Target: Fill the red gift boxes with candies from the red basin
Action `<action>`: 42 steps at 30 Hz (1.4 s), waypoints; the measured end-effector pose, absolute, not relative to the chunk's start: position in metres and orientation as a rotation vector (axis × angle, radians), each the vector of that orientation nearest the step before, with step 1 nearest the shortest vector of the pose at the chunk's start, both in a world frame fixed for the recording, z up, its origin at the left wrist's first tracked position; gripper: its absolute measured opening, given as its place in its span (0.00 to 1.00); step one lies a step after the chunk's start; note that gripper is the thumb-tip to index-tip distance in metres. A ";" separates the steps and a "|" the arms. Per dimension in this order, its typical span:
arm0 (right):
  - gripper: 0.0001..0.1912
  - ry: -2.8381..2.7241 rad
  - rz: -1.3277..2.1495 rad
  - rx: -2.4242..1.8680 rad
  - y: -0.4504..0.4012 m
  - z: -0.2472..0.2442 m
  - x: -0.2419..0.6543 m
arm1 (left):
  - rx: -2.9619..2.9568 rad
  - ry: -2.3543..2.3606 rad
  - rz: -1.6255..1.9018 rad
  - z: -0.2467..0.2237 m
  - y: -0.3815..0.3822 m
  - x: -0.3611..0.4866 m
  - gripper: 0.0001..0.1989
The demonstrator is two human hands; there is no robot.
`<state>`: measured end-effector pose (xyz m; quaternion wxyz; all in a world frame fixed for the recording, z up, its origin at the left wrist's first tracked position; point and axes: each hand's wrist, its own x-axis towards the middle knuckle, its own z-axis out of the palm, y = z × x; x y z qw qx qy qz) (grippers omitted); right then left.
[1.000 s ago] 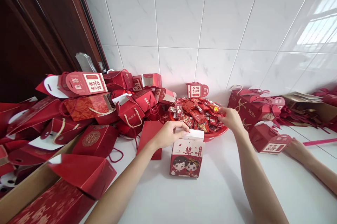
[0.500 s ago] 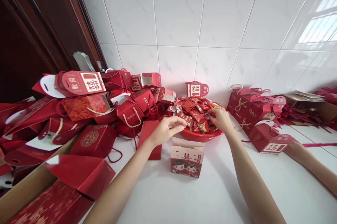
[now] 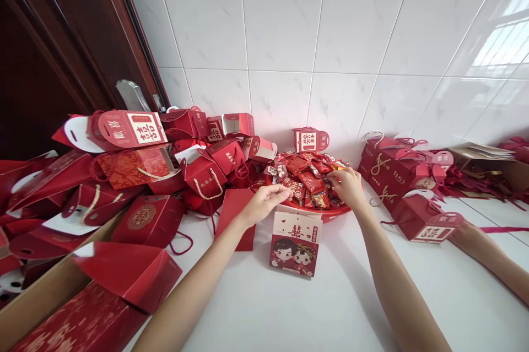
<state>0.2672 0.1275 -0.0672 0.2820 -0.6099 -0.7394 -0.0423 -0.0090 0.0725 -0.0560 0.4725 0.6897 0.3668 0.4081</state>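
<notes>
Over the near left rim of a red bowl [image 3: 330, 215], my left hand [image 3: 266, 202] has its thumb and fingers pinched together. Anything between those fingertips is too small to make out. My right hand [image 3: 348, 185] is at the bowl's right side, its fingers curled closed among the red wrapped candies [image 3: 311, 181]; what they grip is hidden. A small gift box [image 3: 294, 253] with a cartoon couple on its front leans back against the bowl between my forearms. Behind my left wrist stands a plain red box [image 3: 235, 214].
Red gift boxes [image 3: 144, 220] pile up on the left beside a brown carton edge [image 3: 58, 280]. Another person's hand [image 3: 469, 236] touches a red box [image 3: 425, 217] on the right. Tall red boxes [image 3: 384, 170] and a tiled wall [image 3: 281, 21] stand behind.
The cartoon couple box has tipped backward, so its front shows more fully. My left fingers have drawn closer together. My right hand stays at the candies.
</notes>
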 end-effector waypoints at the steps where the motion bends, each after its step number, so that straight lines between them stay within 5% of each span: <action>1: 0.16 -1.987 -0.109 -1.613 0.128 -0.067 0.269 | 1.681 0.888 0.998 -0.057 0.073 -0.009 0.23; 14: 0.18 -2.018 -0.067 -1.541 0.123 -0.062 0.268 | 1.633 0.821 0.957 -0.058 0.075 -0.009 0.28; 21: 0.14 -1.845 0.138 -1.377 0.113 -0.045 0.276 | 1.627 0.848 0.944 -0.062 0.078 -0.008 0.27; 30: 0.24 -1.595 0.371 -1.303 0.089 -0.021 0.261 | 1.671 0.873 0.947 -0.058 0.076 -0.007 0.22; 42: 0.24 -1.639 0.729 -0.956 0.062 -0.024 0.194 | 1.584 0.630 1.049 -0.052 0.084 0.024 0.23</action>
